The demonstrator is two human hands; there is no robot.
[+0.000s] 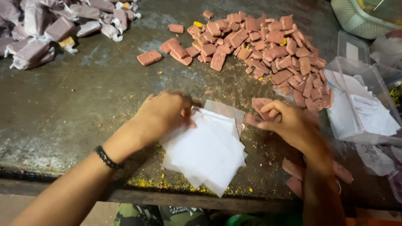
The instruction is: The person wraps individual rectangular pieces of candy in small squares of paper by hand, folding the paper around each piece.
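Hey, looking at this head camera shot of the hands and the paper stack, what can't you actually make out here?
- Left hand: its fingertips are curled under, so its grip on the white paper stack is hidden.
- Right hand: the fingers cover most of the reddish-brown block, and motion blurs it.
- Green basket: cut off by the top edge.
- Clear plastic box: contents partly cut off at the right edge.

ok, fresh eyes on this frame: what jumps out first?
The big heap of reddish-brown rectangular blocks sprawled over the far right of the worn dark table. Next, the fanned stack of thin white paper sheets at the near edge, the left hand on it, while the right hand holds one reddish-brown block. Wrapped pale bars pile up far left.
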